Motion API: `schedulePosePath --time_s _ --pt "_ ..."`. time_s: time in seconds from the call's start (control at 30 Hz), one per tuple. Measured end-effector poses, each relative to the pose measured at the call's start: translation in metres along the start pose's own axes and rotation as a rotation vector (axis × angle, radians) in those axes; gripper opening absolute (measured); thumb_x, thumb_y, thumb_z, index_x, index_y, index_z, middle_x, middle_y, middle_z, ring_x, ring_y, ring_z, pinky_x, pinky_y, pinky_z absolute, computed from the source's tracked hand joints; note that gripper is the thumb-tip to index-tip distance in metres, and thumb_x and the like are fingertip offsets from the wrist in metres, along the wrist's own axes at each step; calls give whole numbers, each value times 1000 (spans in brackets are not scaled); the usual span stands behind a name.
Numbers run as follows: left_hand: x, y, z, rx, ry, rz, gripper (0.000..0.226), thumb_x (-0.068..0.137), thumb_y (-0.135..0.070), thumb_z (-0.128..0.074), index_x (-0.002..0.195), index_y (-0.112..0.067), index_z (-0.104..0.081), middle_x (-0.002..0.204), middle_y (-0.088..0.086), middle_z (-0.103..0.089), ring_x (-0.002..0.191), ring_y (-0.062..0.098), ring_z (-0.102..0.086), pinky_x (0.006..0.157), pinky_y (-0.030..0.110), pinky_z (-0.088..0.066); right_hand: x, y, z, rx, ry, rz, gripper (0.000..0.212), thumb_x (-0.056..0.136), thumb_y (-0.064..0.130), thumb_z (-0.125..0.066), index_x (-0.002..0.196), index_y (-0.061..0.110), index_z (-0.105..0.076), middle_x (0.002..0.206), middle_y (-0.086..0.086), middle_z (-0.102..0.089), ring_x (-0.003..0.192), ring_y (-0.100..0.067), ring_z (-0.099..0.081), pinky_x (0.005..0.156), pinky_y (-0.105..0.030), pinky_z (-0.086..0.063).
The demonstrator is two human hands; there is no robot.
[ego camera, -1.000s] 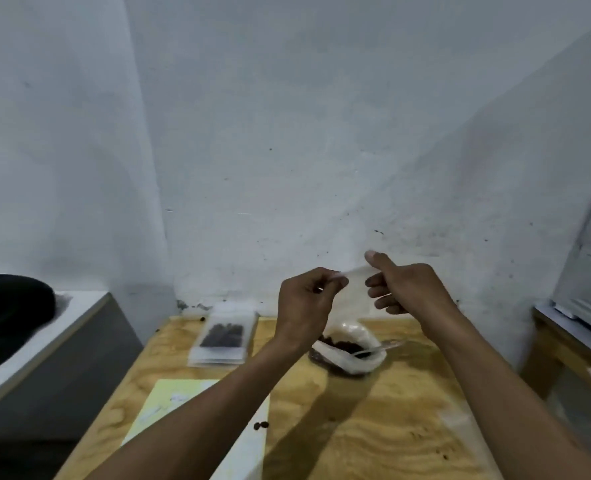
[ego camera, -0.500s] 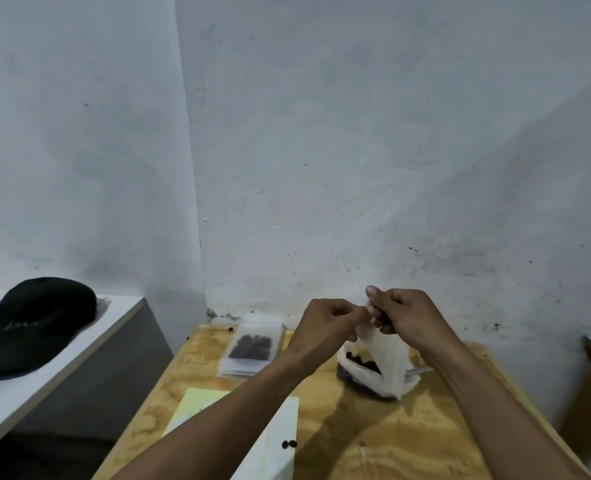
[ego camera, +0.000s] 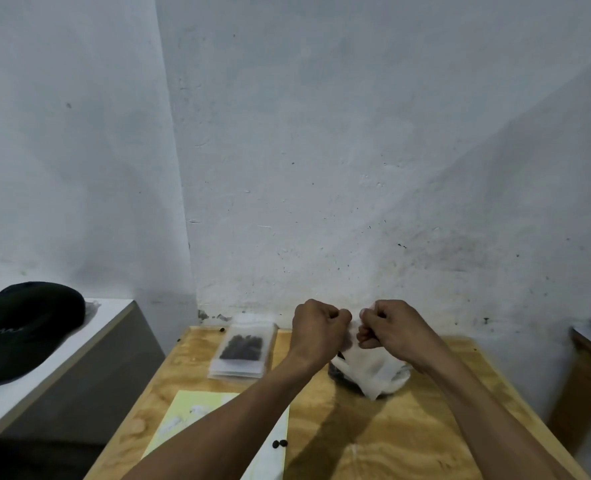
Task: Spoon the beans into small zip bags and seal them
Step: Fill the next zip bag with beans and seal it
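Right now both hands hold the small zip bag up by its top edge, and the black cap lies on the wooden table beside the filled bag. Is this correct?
Not quite. The black cap lies on the white shelf to the left, not on the wooden table. The head view shows it. The rest holds: the left hand and right hand pinch the small zip bag by its top edge, and the filled bag lies on the table.

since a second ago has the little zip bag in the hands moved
Yes. The zip bag has come down: earlier it was held against the wall above the bean bowl; now both hands pinch its top and it hangs over the bowl.
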State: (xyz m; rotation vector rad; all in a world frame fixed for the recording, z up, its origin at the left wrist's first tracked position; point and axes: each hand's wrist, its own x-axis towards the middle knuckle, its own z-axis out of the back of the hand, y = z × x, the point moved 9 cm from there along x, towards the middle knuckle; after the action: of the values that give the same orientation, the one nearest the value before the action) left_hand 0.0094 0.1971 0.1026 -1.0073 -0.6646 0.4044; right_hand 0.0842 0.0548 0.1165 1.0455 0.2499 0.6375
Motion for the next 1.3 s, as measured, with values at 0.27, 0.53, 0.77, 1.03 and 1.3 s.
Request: schedulePosePath --time_s 0.27,0.53,0.77,1.03,1.3 --pt "-4 -22 11 16 71 -232 52 91 -34 -61 58 5 -59 51 24 -49 46 16 -42 48 35 -44 -7 -7 7 197 -121 -132 23 91 20 -66 89 -3 -66 83 -19 -74 69 -24 -77 68 -43 -65" --pt "-23 -40 3 164 313 -307 54 88 -56 -69 137 -33 -60 141 -12 -57 123 1 -53 96 25 -48 -6 -3 6 298 40 -122 20 92 -7 -54 75 -7 -64 56 -11 -66 46 -12 -63 47 -23 -52" --pt "-19 -26 -14 512 524 -361 102 73 -51 -85 156 -26 -30 144 -7 -44 129 14 -43 101 27 -42 -5 -3 12 15 45 25 29 91 -6 -55 94 9 -79 87 -8 -78 77 -19 -74 68 -28 -60" --pt "-10 -18 -9 642 384 -414 94 69 -61 -82 144 -23 -41 130 -4 -50 111 16 -52 91 30 -49 -12 6 42 -127 -273 122 16 78 17 -85 86 22 -73 80 11 -72 73 -2 -66 65 -14 -48" --pt "-15 -16 -22 551 373 -429 86 73 -55 -83 142 -23 -44 129 -2 -55 108 20 -56 80 28 -43 -13 11 5 -12 147 127 26 91 19 -73 71 35 -78 69 16 -72 67 5 -66 65 -14 -48"
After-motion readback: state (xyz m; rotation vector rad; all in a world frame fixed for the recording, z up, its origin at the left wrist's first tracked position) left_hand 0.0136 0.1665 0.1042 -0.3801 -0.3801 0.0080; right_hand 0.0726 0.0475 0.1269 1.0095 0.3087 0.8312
